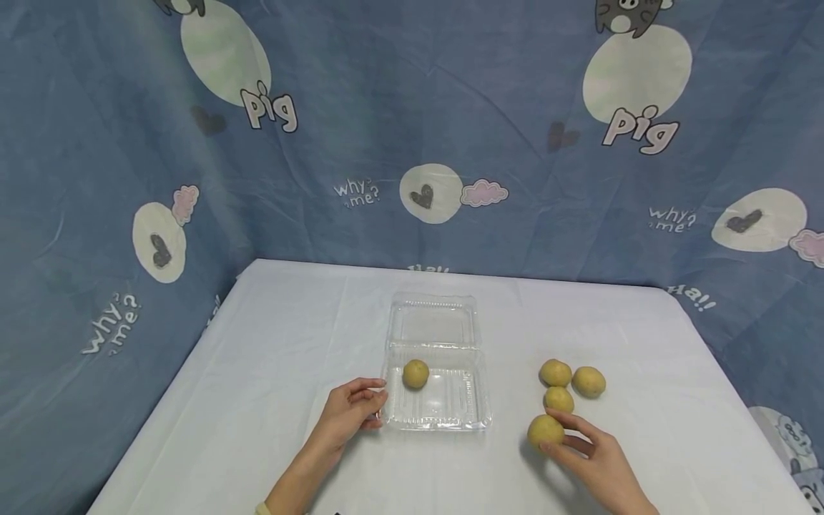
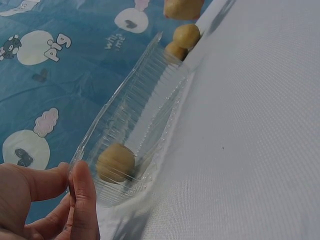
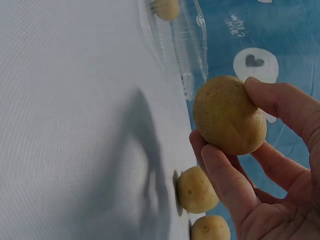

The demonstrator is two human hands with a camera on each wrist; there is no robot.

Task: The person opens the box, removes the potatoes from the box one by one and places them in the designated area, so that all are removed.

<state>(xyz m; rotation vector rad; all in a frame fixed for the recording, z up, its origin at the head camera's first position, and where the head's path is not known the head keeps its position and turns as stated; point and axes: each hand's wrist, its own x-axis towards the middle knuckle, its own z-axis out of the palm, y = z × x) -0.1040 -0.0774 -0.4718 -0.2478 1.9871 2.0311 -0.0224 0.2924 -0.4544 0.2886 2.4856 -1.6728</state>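
A blue patterned cloth hangs behind the far edge of the white tabletop and along its left and right edges. Near the middle of the tabletop sits a clear plastic box, opened flat, its lid toward the far edge and its tray toward the near edge.

The right hand is over the near part of the tabletop, right of centre, its thumb and fingers pinching a round, yellow-brown potato clear of the surface. The left hand is on the tray's other side, thumb and fingers pinching its left rim toward the near-left corner.

Between the box and the tabletop's right edge, beyond the held potato, three loose potatoes lie in a close cluster; whether all of them touch is hard to tell. One more potato rests inside the tray, near its left wall and toward the lid.
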